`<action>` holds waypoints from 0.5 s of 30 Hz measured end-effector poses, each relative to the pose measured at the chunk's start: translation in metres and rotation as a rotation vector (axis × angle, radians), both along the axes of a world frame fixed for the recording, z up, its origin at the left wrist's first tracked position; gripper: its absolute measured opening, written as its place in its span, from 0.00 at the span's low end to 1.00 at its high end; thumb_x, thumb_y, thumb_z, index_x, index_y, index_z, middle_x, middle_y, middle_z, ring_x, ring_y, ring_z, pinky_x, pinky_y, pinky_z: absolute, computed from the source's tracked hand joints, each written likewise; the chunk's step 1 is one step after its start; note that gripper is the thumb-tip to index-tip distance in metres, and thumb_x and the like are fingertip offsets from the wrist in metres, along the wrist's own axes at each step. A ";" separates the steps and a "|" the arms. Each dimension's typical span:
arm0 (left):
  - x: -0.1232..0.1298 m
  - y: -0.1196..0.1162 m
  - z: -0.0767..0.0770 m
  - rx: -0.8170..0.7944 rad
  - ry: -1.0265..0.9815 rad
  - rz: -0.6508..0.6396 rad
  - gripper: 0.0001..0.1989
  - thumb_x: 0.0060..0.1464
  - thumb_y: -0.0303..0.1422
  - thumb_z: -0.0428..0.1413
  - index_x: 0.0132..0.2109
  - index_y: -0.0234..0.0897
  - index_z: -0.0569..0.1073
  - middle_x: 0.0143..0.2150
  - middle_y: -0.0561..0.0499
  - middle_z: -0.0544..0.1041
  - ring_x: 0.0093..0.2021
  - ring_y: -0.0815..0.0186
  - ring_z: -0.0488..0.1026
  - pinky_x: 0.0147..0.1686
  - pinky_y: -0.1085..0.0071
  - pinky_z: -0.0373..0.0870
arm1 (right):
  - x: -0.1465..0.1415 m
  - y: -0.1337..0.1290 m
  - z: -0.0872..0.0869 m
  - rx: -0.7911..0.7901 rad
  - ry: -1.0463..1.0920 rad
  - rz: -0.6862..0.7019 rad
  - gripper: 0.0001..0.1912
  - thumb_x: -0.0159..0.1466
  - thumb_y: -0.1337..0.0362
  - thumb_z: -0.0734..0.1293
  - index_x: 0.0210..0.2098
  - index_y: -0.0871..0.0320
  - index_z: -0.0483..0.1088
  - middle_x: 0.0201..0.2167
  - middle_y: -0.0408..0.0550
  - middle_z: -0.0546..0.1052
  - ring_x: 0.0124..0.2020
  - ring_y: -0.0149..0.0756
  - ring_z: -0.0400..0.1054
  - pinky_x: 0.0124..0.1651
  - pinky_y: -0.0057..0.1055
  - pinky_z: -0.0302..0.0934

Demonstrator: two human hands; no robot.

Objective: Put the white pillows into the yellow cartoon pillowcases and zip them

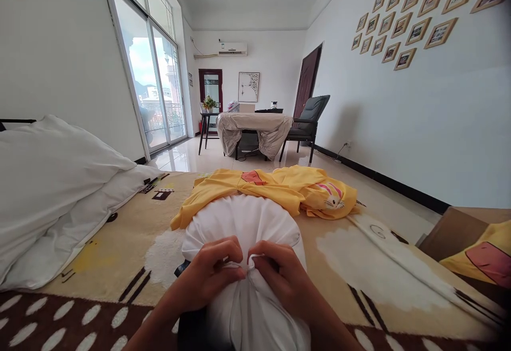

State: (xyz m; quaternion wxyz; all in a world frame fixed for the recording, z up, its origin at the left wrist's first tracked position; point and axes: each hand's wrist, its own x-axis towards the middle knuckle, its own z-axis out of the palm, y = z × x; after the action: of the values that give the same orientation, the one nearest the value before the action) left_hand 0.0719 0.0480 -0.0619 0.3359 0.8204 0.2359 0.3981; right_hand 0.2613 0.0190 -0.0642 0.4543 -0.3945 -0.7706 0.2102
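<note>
While the patterned blanket cushions the work across the lower frame, your white cushion bulges at bottom centre, under and beyond both hands, before yellow cloth. Your left hand and right hand, slightly apart, each pinch its fabric, probably to control the gathers.

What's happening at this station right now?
A person's two bare hands, left and right, are pinching the edges of a puffy white cloth item, fingertips close together. Crumpled yellow cloth lies just beyond it on the beige patterned blanket. Whether the edges are fastened, I can't tell.
</note>
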 end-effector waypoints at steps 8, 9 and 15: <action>0.013 -0.008 -0.011 0.048 0.201 0.268 0.21 0.53 0.50 0.53 0.27 0.38 0.57 0.24 0.58 0.62 0.26 0.71 0.57 0.29 0.73 0.55 | -0.008 0.003 -0.006 -0.095 0.051 0.091 0.10 0.65 0.64 0.60 0.32 0.57 0.73 0.24 0.40 0.73 0.25 0.27 0.62 0.32 0.25 0.55; 0.015 -0.009 -0.010 0.069 0.205 0.290 0.21 0.53 0.49 0.53 0.26 0.38 0.57 0.23 0.59 0.61 0.25 0.71 0.57 0.29 0.73 0.54 | -0.009 0.004 -0.006 -0.099 0.043 0.085 0.10 0.64 0.63 0.61 0.32 0.57 0.72 0.24 0.40 0.73 0.26 0.28 0.62 0.33 0.25 0.55; 0.020 -0.009 -0.006 0.113 0.201 0.330 0.21 0.62 0.39 0.42 0.22 0.37 0.51 0.19 0.58 0.56 0.22 0.73 0.55 0.26 0.74 0.51 | -0.009 -0.003 0.009 0.093 0.038 -0.070 0.09 0.65 0.64 0.61 0.32 0.58 0.70 0.26 0.44 0.74 0.28 0.30 0.67 0.33 0.26 0.60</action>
State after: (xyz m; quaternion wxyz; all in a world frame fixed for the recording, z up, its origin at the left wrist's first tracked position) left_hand 0.0917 0.0390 -0.0680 0.1943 0.8238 0.3766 0.3765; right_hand 0.2522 0.0165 -0.0552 0.4936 -0.3957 -0.7565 0.1657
